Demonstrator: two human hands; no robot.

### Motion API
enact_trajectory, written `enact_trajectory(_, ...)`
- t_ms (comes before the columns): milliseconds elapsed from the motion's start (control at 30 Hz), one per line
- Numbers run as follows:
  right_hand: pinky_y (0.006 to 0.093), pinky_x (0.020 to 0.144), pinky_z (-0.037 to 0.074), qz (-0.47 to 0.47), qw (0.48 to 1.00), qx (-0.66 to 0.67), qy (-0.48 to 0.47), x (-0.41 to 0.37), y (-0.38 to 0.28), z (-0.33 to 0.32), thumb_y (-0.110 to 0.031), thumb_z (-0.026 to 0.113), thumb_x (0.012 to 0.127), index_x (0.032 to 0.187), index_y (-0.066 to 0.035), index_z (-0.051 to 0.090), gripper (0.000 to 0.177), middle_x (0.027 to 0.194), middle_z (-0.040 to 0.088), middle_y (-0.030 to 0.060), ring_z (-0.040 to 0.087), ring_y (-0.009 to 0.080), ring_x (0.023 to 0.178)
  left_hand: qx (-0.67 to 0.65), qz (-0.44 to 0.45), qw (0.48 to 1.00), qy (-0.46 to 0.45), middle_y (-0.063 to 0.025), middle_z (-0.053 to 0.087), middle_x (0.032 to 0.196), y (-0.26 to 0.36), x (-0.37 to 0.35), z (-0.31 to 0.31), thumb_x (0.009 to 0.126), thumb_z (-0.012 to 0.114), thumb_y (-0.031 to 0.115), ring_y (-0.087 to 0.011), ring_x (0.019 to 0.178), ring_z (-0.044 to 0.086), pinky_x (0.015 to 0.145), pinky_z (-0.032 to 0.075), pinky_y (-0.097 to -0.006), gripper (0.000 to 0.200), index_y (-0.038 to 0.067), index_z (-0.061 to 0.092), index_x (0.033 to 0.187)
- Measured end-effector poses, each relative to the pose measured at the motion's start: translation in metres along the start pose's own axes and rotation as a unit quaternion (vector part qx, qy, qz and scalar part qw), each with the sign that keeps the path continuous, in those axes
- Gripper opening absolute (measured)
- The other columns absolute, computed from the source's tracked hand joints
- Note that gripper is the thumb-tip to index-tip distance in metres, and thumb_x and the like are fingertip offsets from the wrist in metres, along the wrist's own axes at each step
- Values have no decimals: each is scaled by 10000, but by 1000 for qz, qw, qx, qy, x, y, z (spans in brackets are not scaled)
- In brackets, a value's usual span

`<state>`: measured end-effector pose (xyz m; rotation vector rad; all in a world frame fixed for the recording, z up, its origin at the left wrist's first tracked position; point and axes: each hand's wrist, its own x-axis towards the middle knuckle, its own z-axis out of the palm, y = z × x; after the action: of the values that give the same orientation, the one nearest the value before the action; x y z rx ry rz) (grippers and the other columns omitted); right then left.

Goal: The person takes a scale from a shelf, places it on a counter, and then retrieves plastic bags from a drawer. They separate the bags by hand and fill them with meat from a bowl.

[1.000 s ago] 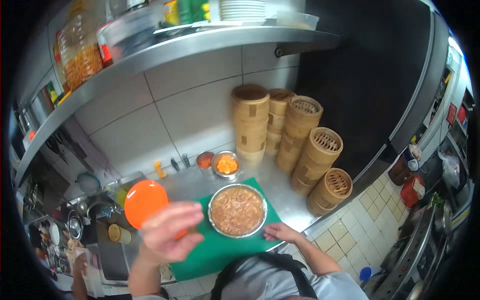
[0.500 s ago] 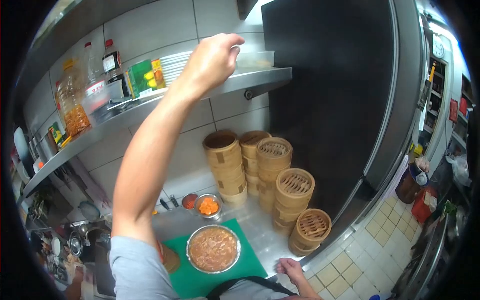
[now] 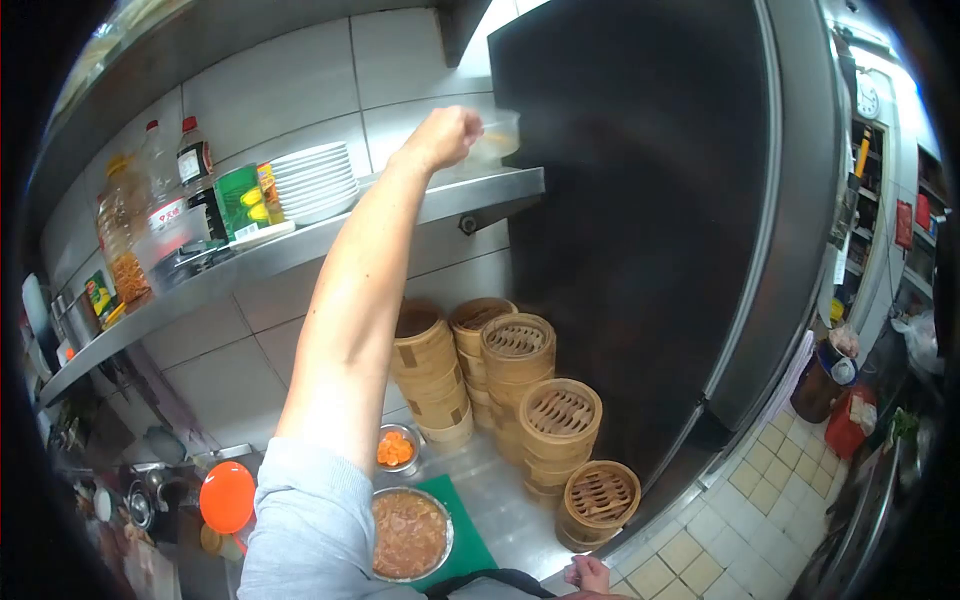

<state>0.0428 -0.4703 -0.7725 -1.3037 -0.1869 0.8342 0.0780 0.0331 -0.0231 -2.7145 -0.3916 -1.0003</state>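
Observation:
My left hand [image 3: 447, 138] reaches up to the metal shelf, its fingers closed on the near side of a clear plastic container [image 3: 502, 135]. The container is slightly tilted and appears raised off the shelf; what it holds is blurred. Low in the view, my right hand [image 3: 588, 574] is curled closed near the counter's front edge, with nothing visible in it. Below my left arm, a metal bowl of raw-looking sliced meat in sauce [image 3: 410, 535] sits on a green cutting board [image 3: 470, 530], partly covered by my sleeve. Behind it stands a small bowl of orange carrot slices [image 3: 396, 449].
Stacked bamboo steamers [image 3: 560, 415] line the counter beside a tall dark cabinet [image 3: 630, 200]. The shelf [image 3: 480, 190] carries stacked white plates [image 3: 315, 185], a green can [image 3: 242, 203] and several bottles [image 3: 195, 160]. A round orange-red pan-like object [image 3: 228, 497] is at left.
My left hand has moved onto the clear container and taken hold of it. My view has shifted, and the orange-red round object has appeared at left. My right hand sits lower in view.

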Motion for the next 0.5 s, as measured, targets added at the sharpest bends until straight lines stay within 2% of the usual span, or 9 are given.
enact_trajectory(67,292,586,453,28,999,30,-10,8,17,-8,-207,640,1012,1006,-30,663,178,812,630,31,563,133,696,-7,18,997,71,-151,755,943,20,-10,-11,912,660,69,-283,951,737,865,575,-364,141,35,742,1022)
enact_trajectory(167,325,645,610,104,994,29,2,21,13,-13,-179,657,998,1074,39,682,232,857,709,116,697,193,714,43,37,998,37,-158,756,985,34,-30,-34,920,667,70,-276,957,739,862,581,-354,169,31,734,1069)
enact_trajectory(267,332,614,610,77,997,5,-19,37,22,-18,-169,668,983,1054,47,685,227,833,711,126,696,200,701,1,45,997,66,-147,765,962,37,-45,-46,918,666,69,-281,944,743,867,584,-351,158,34,750,1047)
enact_trajectory(367,331,620,611,89,995,-13,-51,40,18,-26,-154,668,973,1059,49,683,221,831,709,126,690,200,693,-30,-37,999,-19,-211,701,1213,51,-56,-68,923,621,18,-336,1110,694,978,542,-369,352,62,676,1268)
enact_trajectory(467,325,629,604,106,993,1,-53,37,16,-26,-159,657,978,1053,38,684,213,822,703,113,677,189,675,157,-21,982,101,-277,480,1491,24,-61,-40,922,569,-28,-412,1295,567,1093,460,-396,603,100,464,1502)
enact_trajectory(500,327,639,582,86,994,-12,-60,33,13,-26,-171,658,984,1052,20,672,204,830,693,101,667,187,709,145,-32,985,87,-292,399,1530,30,-67,-45,921,562,-35,-428,1329,524,1114,438,-404,651,107,395,1535)
